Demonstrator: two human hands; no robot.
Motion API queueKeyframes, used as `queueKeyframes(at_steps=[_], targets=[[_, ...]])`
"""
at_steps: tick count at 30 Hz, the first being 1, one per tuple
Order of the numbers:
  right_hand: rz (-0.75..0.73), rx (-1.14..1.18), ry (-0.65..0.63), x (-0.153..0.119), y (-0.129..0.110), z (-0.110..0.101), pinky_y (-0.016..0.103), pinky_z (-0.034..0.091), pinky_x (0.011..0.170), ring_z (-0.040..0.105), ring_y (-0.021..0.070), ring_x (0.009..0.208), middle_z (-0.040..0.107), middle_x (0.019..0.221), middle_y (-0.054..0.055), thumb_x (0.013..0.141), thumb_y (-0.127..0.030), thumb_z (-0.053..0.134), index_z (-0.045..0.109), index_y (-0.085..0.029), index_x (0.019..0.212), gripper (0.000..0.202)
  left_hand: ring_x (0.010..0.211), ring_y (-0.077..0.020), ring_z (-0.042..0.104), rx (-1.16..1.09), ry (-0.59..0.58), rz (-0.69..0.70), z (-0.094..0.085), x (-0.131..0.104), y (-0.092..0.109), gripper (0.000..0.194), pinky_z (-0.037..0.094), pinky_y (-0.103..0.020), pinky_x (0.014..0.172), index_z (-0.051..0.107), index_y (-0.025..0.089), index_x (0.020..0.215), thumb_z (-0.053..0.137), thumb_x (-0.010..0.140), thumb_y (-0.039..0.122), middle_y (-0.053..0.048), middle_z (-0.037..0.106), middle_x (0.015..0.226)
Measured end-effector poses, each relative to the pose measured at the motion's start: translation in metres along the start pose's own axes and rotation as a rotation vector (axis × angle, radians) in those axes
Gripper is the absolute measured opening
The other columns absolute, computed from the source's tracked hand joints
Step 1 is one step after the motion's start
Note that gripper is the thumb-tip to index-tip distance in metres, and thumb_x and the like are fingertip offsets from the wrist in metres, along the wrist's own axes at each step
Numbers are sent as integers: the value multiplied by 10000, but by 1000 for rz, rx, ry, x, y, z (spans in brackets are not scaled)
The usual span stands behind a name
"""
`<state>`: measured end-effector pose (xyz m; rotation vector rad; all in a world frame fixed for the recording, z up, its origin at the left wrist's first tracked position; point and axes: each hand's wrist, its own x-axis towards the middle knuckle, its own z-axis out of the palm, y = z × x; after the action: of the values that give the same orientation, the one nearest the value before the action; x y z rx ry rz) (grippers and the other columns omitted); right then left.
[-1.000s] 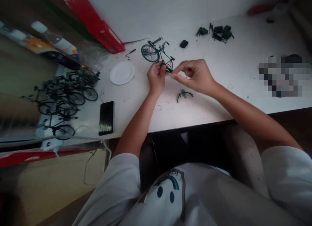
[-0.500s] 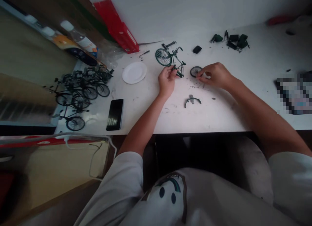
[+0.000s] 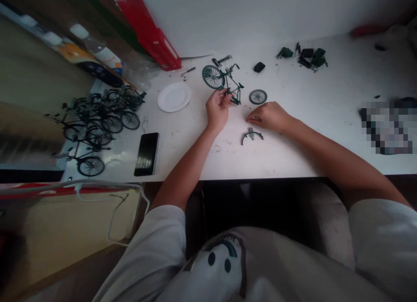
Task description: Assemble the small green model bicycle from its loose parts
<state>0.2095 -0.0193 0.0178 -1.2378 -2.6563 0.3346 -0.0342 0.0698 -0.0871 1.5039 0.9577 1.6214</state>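
Observation:
My left hand [image 3: 217, 107] grips a dark green model bicycle [image 3: 230, 81] near its rear end. One spoked wheel is on the bicycle's front; the rear end has none. My right hand [image 3: 269, 116] is low over the table, with thumb and fingertips pinched together; what lies between them is too small to make out. Just beyond it a loose spoked wheel [image 3: 258, 97] lies flat on the table. Nearer to me, below the right fingertips, is a curved dark mudguard-like strip [image 3: 252, 137] with a small grey piece beside it.
Several finished-looking model bicycles [image 3: 94, 124] crowd the table's left side. A white plate [image 3: 174, 97], a phone [image 3: 146, 154] and a red box [image 3: 159, 48] are also on the left. Dark green parts [image 3: 308, 58] and a small black piece [image 3: 259, 67] lie toward the back.
My right hand has left the loose wheel and moved down and left toward the curved strip, fingertips pinched. My left hand still holds the bicycle. The whole view has shifted slightly.

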Motion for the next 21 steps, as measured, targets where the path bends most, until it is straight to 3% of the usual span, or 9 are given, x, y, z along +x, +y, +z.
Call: queueKeyframes(at_steps=[5,11,21], targets=[[-12,-60,-32,2,-6,-3,349,329,729,710,227,888,879,1098,102,1125,-229,624,894,-187,1143,273,912,-175,848,16,10,22,1,0,1,675,686,-228,728,737,206,1200,822,923,814,-106,860,1101],[33,-112,-31,3,-15,-3,362,276,690,643,224,811,854,1021,106,1116,-260,616,872,-179,1065,274,886,-172,839,51,21,15,2,-2,8,688,676,-221,706,727,190,1182,811,928,824,-116,864,1068],[132,-11,-29,5,-17,1,339,277,666,532,191,736,785,918,60,1006,-164,670,827,-185,1020,159,892,-176,830,78,18,23,1,-3,9,708,674,-232,697,730,176,1172,802,927,837,-121,847,1083]])
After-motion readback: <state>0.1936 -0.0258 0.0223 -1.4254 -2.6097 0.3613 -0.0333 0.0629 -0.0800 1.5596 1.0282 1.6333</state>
